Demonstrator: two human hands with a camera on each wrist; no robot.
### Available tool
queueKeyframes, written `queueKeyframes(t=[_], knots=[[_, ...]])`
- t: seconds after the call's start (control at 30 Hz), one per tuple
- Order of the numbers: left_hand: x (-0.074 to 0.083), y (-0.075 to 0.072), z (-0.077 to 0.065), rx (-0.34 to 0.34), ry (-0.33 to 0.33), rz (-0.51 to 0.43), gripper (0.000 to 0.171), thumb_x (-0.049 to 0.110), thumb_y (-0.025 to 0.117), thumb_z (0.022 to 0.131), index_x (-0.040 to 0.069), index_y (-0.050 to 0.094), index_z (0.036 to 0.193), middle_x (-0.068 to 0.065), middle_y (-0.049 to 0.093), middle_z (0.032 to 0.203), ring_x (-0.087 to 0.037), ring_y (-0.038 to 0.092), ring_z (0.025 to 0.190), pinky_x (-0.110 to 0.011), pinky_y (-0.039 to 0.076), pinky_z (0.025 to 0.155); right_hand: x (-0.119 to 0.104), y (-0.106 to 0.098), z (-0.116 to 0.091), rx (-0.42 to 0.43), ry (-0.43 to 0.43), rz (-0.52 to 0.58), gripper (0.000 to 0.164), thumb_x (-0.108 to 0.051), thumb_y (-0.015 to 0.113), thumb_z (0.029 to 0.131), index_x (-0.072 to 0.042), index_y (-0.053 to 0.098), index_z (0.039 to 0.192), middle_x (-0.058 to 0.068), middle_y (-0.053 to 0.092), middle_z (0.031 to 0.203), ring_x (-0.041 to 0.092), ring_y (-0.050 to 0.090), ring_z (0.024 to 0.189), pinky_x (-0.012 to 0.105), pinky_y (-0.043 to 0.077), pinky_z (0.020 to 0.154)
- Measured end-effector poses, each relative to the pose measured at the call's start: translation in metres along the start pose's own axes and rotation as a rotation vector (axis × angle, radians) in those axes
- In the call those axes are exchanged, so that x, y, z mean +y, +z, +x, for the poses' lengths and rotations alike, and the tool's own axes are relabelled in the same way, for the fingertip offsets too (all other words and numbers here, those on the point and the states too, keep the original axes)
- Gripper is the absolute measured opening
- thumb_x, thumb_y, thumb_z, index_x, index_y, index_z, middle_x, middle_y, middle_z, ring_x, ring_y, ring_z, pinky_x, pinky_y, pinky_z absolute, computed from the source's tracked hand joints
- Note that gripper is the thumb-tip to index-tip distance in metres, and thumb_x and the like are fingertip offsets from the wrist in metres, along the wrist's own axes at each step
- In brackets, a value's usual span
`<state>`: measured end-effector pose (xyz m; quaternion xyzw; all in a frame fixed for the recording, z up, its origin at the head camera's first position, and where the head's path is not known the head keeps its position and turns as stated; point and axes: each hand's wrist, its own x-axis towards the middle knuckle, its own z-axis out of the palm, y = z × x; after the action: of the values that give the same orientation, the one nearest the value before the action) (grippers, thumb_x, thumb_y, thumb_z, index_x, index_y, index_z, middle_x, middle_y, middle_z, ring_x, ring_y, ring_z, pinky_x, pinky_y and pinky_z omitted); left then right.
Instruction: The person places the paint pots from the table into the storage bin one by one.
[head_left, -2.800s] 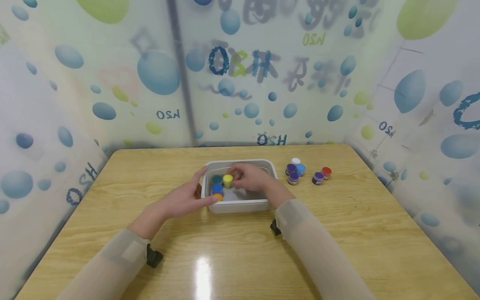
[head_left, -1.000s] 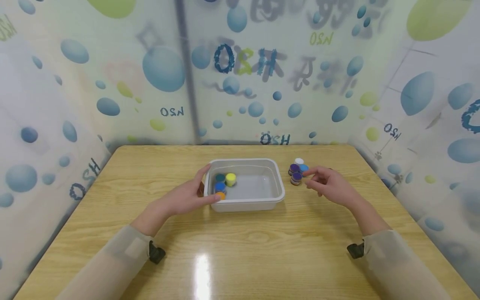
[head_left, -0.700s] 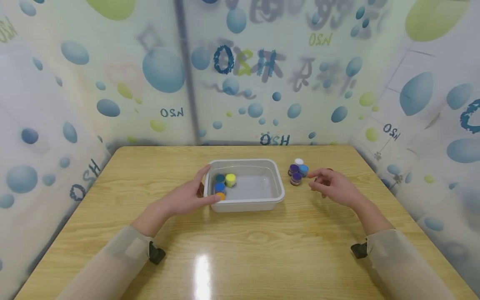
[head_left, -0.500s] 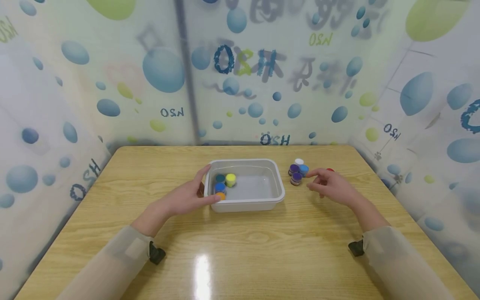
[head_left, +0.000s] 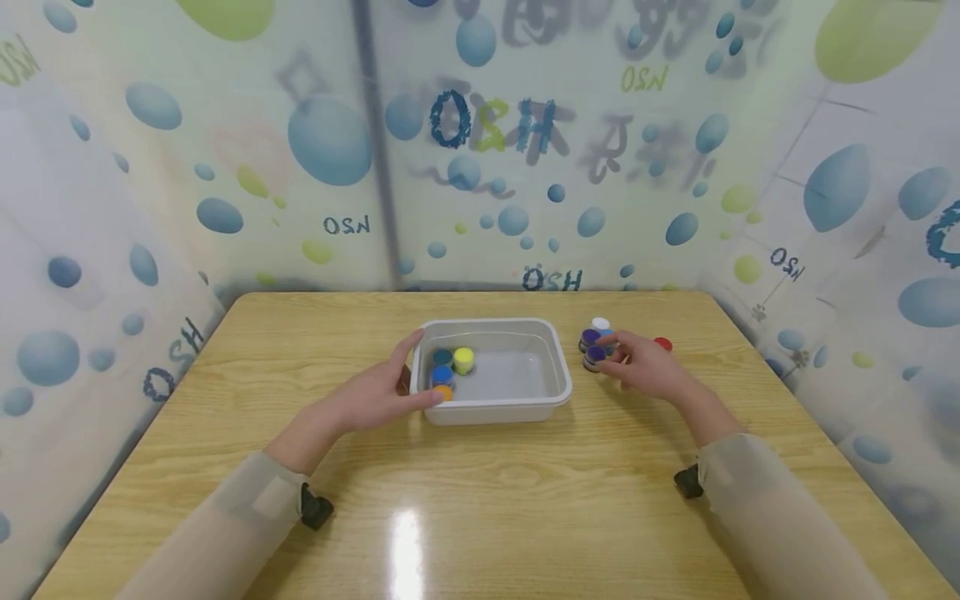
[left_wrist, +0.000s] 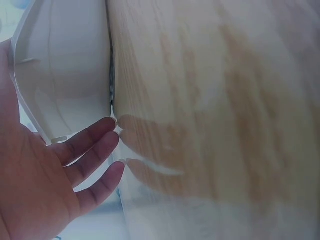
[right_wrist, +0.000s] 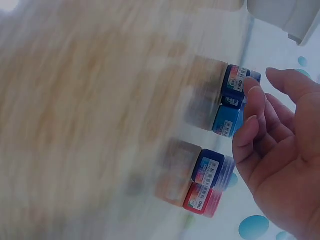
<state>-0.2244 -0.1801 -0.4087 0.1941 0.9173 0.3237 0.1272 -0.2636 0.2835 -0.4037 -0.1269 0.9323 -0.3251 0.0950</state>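
My left hand (head_left: 375, 400) spans the left end of a white plastic tub (head_left: 495, 414), thumb over the near rim. In the left wrist view, the other fingers (left_wrist: 95, 145) lie along its outer wall, near the tabletop. Inside the tub's left end stand paint jars with dark teal (head_left: 442, 357), yellow (head_left: 463, 362), blue (head_left: 442, 377) and orange (head_left: 446, 392) lids. My right hand (head_left: 648, 368) hovers beside a front purple-lidded paint jar (head_left: 593, 360), thumb and index finger apart around it. Behind that jar are another purple jar (head_left: 588, 340) and a light-blue one (head_left: 606, 334).
A white-lidded jar (head_left: 600, 322) stands at the back of the right-hand cluster. A red jar (head_left: 663, 342) shows past my right hand; the purple jar (right_wrist: 207, 169) touching it appears only in the right wrist view. Patterned curtains surround the wooden table (head_left: 480, 500).
My right hand has let go of the yellow jar in the tub, moved out to the right, then shifted slightly left to the front purple jar. The left hand keeps its place.
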Motion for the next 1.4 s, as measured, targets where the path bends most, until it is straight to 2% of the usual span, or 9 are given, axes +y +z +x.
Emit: queueKeyframes(t=[0.2, 0.43, 0.73, 0.87, 1.0, 1.17, 1.4], knots=[[0.001, 0.002, 0.001, 0.006, -0.006, 0.013, 0.118, 0.074, 0.069, 0.097, 0.026, -0.002, 0.178, -0.008, 0.071, 0.118, -0.020, 0.066, 0.104, -0.038, 0.054, 0.089, 0.003, 0.002, 0.006, -0.003, 0.042, -0.014, 0.048, -0.027, 0.071, 0.108, -0.005, 0.059, 0.149, 0.011, 0.069, 0.101, 0.020, 0.065, 0.069, 0.035, 0.053, 0.066], [-0.002, 0.002, 0.002, -0.002, -0.004, 0.017, 0.118, 0.075, 0.069, 0.097, 0.027, -0.003, 0.178, -0.008, 0.070, 0.116, -0.020, 0.064, 0.102, -0.037, 0.053, 0.086, 0.002, 0.002, 0.005, -0.010, 0.041, 0.011, 0.040, -0.025, 0.074, 0.106, -0.004, 0.062, 0.138, 0.012, 0.070, 0.097, 0.022, 0.064, 0.068, 0.034, 0.053, 0.064], [-0.002, 0.002, 0.002, -0.002, -0.012, 0.012, 0.118, 0.074, 0.069, 0.097, 0.025, -0.001, 0.178, -0.009, 0.070, 0.116, -0.021, 0.064, 0.102, -0.037, 0.053, 0.086, 0.001, 0.004, 0.004, -0.034, 0.055, 0.013, 0.043, -0.025, 0.078, 0.104, -0.001, 0.065, 0.138, 0.012, 0.070, 0.098, 0.022, 0.065, 0.072, 0.033, 0.052, 0.065], [-0.002, 0.003, 0.001, -0.002, -0.015, 0.012, 0.119, 0.075, 0.069, 0.097, 0.025, -0.001, 0.178, -0.009, 0.070, 0.117, -0.021, 0.064, 0.102, -0.037, 0.054, 0.086, 0.001, 0.004, 0.001, -0.020, 0.036, 0.023, 0.041, -0.023, 0.078, 0.103, 0.000, 0.066, 0.134, 0.012, 0.071, 0.097, 0.022, 0.065, 0.071, 0.033, 0.054, 0.066], [-0.001, 0.003, 0.001, 0.001, -0.015, 0.009, 0.119, 0.075, 0.069, 0.096, 0.025, -0.002, 0.178, -0.008, 0.071, 0.118, -0.020, 0.066, 0.103, -0.037, 0.054, 0.087, -0.005, 0.001, -0.004, 0.032, 0.006, 0.023, 0.041, -0.027, 0.079, 0.103, -0.002, 0.067, 0.133, 0.009, 0.072, 0.097, 0.021, 0.065, 0.072, 0.033, 0.055, 0.066], [0.000, 0.002, 0.000, 0.008, -0.007, 0.010, 0.119, 0.074, 0.069, 0.097, 0.025, -0.002, 0.178, -0.009, 0.071, 0.116, -0.020, 0.066, 0.102, -0.037, 0.054, 0.086, -0.019, -0.006, -0.011, 0.101, -0.060, 0.048, 0.040, -0.028, 0.080, 0.102, -0.004, 0.067, 0.131, 0.008, 0.073, 0.098, 0.020, 0.063, 0.074, 0.032, 0.055, 0.065], [0.000, 0.000, 0.001, 0.008, -0.003, 0.012, 0.118, 0.073, 0.069, 0.098, 0.024, -0.002, 0.178, -0.008, 0.070, 0.115, -0.020, 0.064, 0.101, -0.036, 0.053, 0.084, -0.040, -0.008, -0.014, 0.115, -0.124, 0.088, 0.037, -0.028, 0.081, 0.103, -0.007, 0.068, 0.130, 0.008, 0.073, 0.098, 0.017, 0.062, 0.075, 0.029, 0.054, 0.065]])
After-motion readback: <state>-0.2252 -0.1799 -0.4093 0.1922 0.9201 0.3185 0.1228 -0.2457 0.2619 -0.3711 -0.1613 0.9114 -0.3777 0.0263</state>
